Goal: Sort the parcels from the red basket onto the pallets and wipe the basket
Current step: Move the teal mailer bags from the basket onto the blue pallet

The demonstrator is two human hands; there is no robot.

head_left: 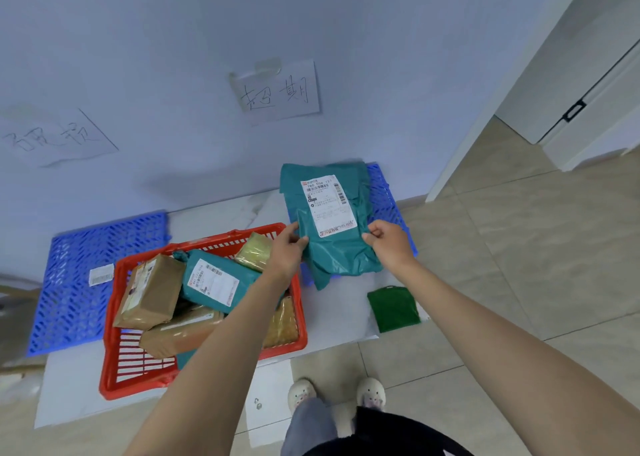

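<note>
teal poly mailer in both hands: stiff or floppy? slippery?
The teal plastic mailer bag is probably floppy: its lower end creases and sags below the left hand and right hand. Likely light, held by edge pinches. The smooth film may be slippery.

Two blue pallets are lying on the floor: the left pallet (86, 282) and the right pallet (388, 199). One red basket (138, 376) is sitting between them.

Two teal bags are showing: one bag (332, 213) is being held up by two hands, the left hand (287, 247) and the right hand (389, 241), and the other bag (214, 282) is lying in the basket.

Two brown boxes are lying in the basket, the upper box (149, 293) and the lower box (180, 334), plus two yellowish packets, the far packet (254, 251) and the near packet (284, 324).

One green cloth (393, 308) is lying on the floor. Two paper signs are hanging on the wall: the left sign (55, 137) and the right sign (277, 92). One loose label (101, 275) is lying on the left pallet.
</note>
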